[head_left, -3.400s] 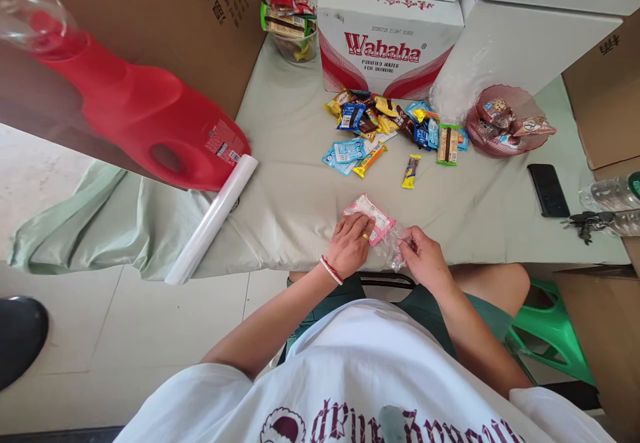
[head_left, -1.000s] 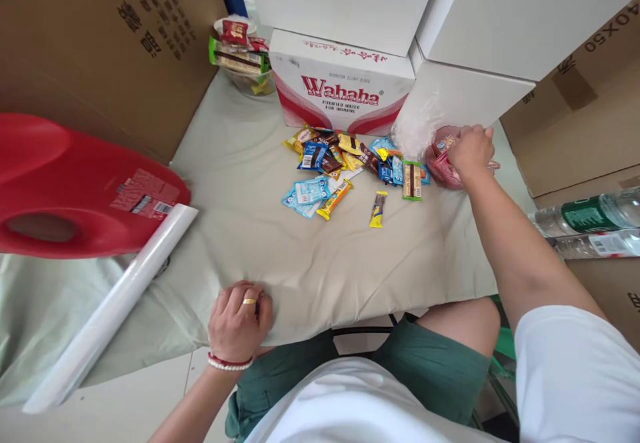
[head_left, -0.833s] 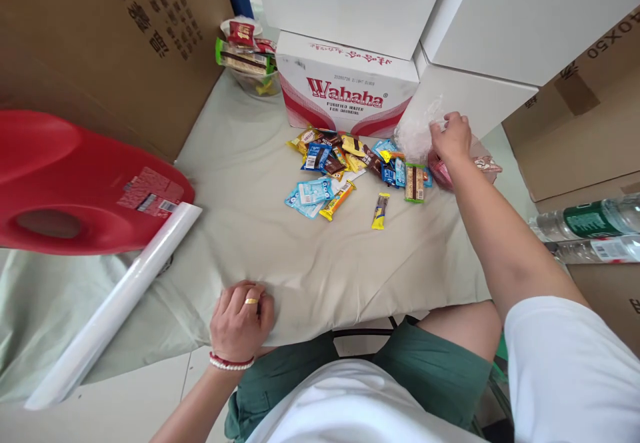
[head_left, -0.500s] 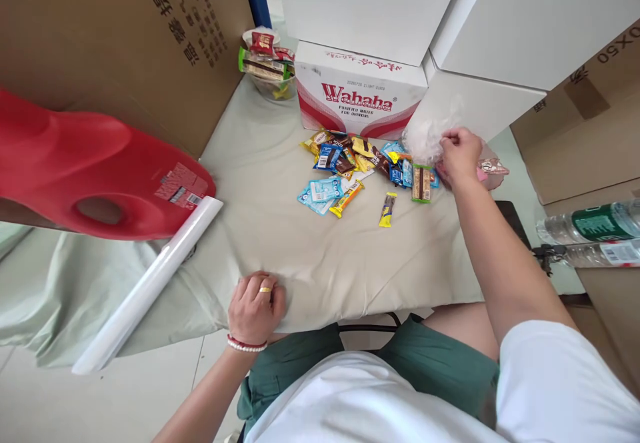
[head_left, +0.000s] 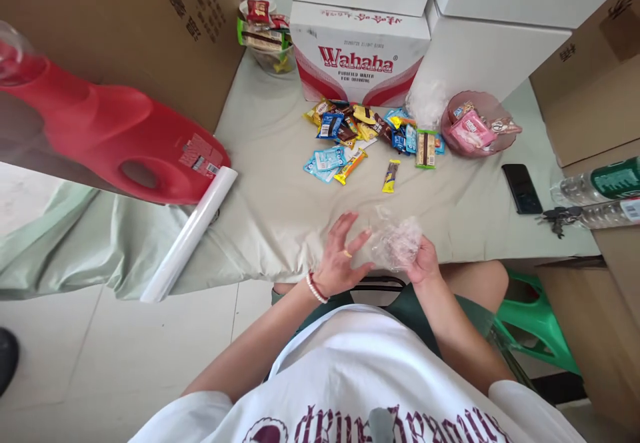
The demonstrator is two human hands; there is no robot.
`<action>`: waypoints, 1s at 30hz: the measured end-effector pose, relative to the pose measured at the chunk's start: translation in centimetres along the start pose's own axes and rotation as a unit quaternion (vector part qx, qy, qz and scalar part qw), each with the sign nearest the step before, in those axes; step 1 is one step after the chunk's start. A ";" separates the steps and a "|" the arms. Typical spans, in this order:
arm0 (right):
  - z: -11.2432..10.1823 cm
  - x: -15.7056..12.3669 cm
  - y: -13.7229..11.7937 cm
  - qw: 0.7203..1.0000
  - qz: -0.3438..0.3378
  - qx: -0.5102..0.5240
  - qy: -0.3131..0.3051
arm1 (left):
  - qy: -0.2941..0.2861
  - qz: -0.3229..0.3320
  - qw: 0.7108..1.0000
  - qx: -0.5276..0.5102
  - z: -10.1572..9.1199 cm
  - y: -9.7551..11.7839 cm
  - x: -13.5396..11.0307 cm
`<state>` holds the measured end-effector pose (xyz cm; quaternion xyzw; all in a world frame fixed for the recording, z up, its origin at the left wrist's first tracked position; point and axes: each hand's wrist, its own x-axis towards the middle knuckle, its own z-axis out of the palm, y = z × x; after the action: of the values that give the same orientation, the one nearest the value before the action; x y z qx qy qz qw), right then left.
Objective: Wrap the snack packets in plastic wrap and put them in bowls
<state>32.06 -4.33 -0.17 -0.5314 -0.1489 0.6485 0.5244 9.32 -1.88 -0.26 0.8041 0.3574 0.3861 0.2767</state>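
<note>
My right hand [head_left: 424, 261] is closed on a crumpled clear plastic cover [head_left: 397, 243], which it holds above the front edge of the cloth-covered table. Just left of the plastic, my left hand [head_left: 345, 256] has its fingers spread and holds nothing; whether a fingertip touches the film I cannot tell. Farther back, more crumpled clear plastic [head_left: 427, 103] lies by the white box. Beside it stands a pink see-through bowl [head_left: 453, 143] with several wrapped snacks in it. A heap of small wrapped snacks [head_left: 345, 123] lies before the Wahaba carton [head_left: 360, 63].
A large red bottle [head_left: 110, 123] and a white roll [head_left: 190, 233] lie at the left. Another bowl of snacks [head_left: 273, 59] stands at the back left. At the right are a black phone [head_left: 522, 189], keys [head_left: 559, 217] and plastic bottles [head_left: 613, 179]. A green stool [head_left: 540, 323] is below.
My right hand has come back from the crumpled plastic near the pink bowl, bringing a piece of clear plastic. My left hand has lifted off the table, moved right and opened.
</note>
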 end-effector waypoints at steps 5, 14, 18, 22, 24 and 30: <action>-0.6 -0.9 -1.3 0.999 0.043 0.002 -0.023 | -0.055 -0.059 0.985 -0.155 -0.4 1.9 2.8; -0.9 -2.2 -2.2 0.945 -0.264 -0.173 0.081 | 0.224 -0.379 0.840 -0.318 -1.8 1.6 2.1; 1.7 -4.6 1.9 0.812 -0.410 -0.415 0.004 | 0.298 -0.428 0.779 -0.349 -1.6 1.8 2.3; 4.1 -4.3 4.9 0.734 -0.452 -0.505 -0.040 | 0.269 -0.461 0.745 -0.400 -1.5 3.2 2.6; 4.6 -2.9 4.5 0.736 -0.441 -0.513 -0.009 | 0.249 -0.453 0.757 -0.400 -1.5 3.5 2.6; 2.9 0.7 -2.3 0.849 -0.307 -0.422 -0.082 | 0.206 -0.441 0.799 -0.352 -3.8 1.7 1.9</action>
<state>30.87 -1.70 2.35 -0.5739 -0.6057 0.3705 0.4081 7.63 -0.71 3.85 0.3077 0.5616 0.4783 0.6010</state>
